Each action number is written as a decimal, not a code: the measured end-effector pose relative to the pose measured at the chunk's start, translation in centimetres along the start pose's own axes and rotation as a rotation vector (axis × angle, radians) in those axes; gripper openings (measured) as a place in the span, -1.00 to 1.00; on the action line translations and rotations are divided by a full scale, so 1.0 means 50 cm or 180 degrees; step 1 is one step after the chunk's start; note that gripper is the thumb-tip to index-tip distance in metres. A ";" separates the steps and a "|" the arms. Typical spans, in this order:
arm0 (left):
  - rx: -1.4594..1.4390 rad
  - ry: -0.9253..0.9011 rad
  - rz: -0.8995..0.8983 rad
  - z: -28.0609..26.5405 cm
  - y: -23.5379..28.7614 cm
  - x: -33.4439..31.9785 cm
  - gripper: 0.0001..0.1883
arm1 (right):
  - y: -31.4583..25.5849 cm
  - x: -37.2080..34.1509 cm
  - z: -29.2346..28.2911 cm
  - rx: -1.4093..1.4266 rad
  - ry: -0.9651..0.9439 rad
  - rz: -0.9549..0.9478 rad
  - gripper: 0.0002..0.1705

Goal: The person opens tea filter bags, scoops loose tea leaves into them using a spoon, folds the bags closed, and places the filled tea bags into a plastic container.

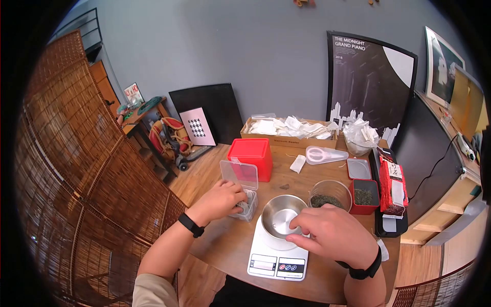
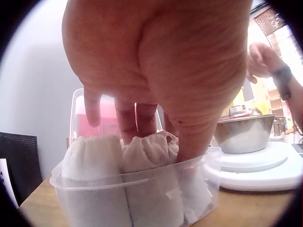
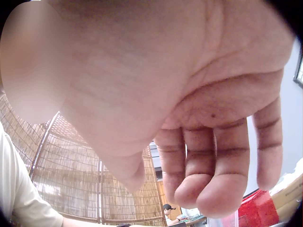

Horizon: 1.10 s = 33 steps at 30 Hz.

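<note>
My left hand (image 1: 221, 198) reaches down into a small see-through plastic box (image 2: 137, 182) with its lid (image 1: 240, 174) raised. Several white drawstring tea bags (image 2: 94, 158) stand upright inside. The thumb goes down at one side of a bag and the fingers come over from behind it, pinching it; the fingertips are partly hidden. My right hand (image 1: 332, 230) hovers over the right rim of a steel bowl (image 1: 279, 210), fingers loosely bent with nothing in them. The bowl sits on a white kitchen scale (image 1: 279, 261).
Right of the bowl stand a see-through tub (image 1: 330, 185) of dried leaves and a red tin (image 1: 364, 197) of dried leaves. A red box (image 1: 250, 156) stands behind the plastic box. Farther back are a white scoop (image 1: 326, 155), a loose tea bag (image 1: 297, 163) and a carton (image 1: 286, 142) of white bags.
</note>
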<state>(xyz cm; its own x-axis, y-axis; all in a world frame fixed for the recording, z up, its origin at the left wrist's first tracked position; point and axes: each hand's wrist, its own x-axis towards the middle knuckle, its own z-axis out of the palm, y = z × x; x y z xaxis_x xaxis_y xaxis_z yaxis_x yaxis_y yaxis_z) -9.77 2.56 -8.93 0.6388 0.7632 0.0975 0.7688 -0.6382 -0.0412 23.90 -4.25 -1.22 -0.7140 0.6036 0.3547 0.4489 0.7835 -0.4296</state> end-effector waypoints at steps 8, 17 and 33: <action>-0.0014 0.0117 0.0012 -0.018 0.000 0.004 -0.76 | 0.000 -0.003 -0.003 0.0023 0.0064 -0.0004 -0.72; 0.0487 0.0143 0.0123 -0.001 0.009 0.011 -0.70 | 0.001 -0.002 0.001 0.0023 0.0045 -0.0026 -0.72; 0.0447 0.0117 -0.0103 -0.003 0.015 0.015 -0.38 | 0.002 -0.001 -0.002 0.0003 0.0011 -0.0031 -0.72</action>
<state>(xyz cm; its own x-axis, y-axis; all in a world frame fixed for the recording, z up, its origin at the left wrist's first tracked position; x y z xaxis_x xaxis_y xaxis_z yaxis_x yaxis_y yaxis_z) -8.71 2.64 -8.73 0.6140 0.7773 0.1372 0.7874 -0.5909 -0.1759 24.02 -4.19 -1.18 -0.7166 0.5964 0.3617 0.4415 0.7892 -0.4268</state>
